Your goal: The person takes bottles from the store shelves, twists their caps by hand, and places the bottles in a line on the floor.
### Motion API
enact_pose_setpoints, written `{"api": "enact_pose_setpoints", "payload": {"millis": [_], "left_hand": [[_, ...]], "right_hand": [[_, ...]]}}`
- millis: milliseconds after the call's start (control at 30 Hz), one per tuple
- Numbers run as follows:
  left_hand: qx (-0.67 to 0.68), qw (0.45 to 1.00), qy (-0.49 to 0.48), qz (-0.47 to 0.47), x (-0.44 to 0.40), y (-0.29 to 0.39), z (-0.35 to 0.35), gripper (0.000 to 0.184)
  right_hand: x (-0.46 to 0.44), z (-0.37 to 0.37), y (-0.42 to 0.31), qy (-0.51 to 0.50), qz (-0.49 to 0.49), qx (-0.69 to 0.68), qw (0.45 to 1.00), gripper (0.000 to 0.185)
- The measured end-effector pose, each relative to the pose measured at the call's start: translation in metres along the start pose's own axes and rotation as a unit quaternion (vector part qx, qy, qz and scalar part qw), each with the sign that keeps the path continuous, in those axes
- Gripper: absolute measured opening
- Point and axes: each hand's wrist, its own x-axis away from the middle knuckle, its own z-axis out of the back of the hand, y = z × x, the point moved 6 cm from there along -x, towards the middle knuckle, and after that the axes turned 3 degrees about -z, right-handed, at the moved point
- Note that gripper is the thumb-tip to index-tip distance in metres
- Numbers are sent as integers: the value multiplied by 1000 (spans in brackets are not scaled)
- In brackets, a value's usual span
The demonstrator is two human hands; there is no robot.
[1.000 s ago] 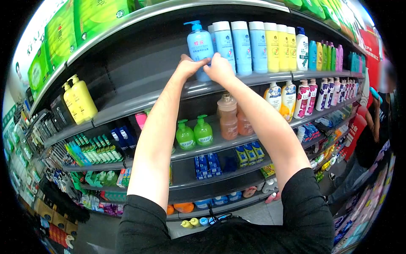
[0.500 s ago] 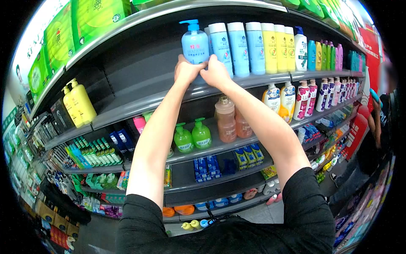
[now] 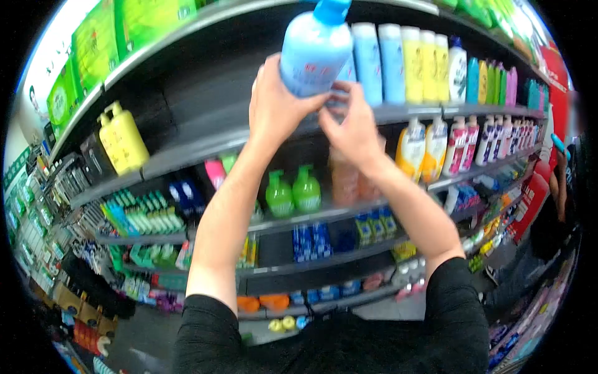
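A large blue pump bottle (image 3: 316,53) with red lettering is lifted in front of the upper shelf (image 3: 212,144), tilted to the right. My left hand (image 3: 274,103) is wrapped round its lower left side. My right hand (image 3: 354,121) is at the bottle's lower right, its fingers curled and partly apart; whether they touch the bottle is blurred. Behind and to the right stand slim blue bottles (image 3: 391,65), then yellow bottles (image 3: 412,65) and a white pump bottle (image 3: 457,73).
Yellow pump bottles (image 3: 123,138) stand at the left of the shelf. Below are green pump bottles (image 3: 306,192), pink-brown bottles (image 3: 344,181) and white-and-orange bottles (image 3: 411,149). Another person (image 3: 548,230) is at the far right, beside a red display (image 3: 529,199).
The blue pump bottle has come up and nearer and now tilts, with my left hand round it. My right hand has moved right and its fingers have loosened. The view has shifted slightly.
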Motion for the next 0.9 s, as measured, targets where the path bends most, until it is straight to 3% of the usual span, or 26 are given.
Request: {"api": "enact_pose_setpoints", "payload": {"millis": [233, 267, 400, 467, 600, 767, 900], "left_hand": [[112, 990, -77, 29, 57, 11, -2, 76], [137, 983, -106, 66, 66, 10, -4, 78], [241, 947, -148, 151, 106, 17, -10, 81], [239, 946, -153, 157, 125, 19, -14, 81], [245, 931, -200, 184, 152, 35, -12, 82], [257, 921, -222, 188, 180, 44, -6, 84], [263, 909, -244, 209, 199, 46, 7, 84]], "right_hand": [[57, 38, -19, -73, -130, -78, 986, 30], [61, 44, -17, -87, -148, -86, 981, 25], [57, 75, -15, -53, -134, 28, 989, 15], [52, 88, -21, -24, -127, 14, 992, 14], [38, 90, -62, -97, -116, -10, 988, 21], [33, 82, -94, -194, -88, 104, 971, 32], [46, 75, -99, -283, -183, 127, 933, 38]]}}
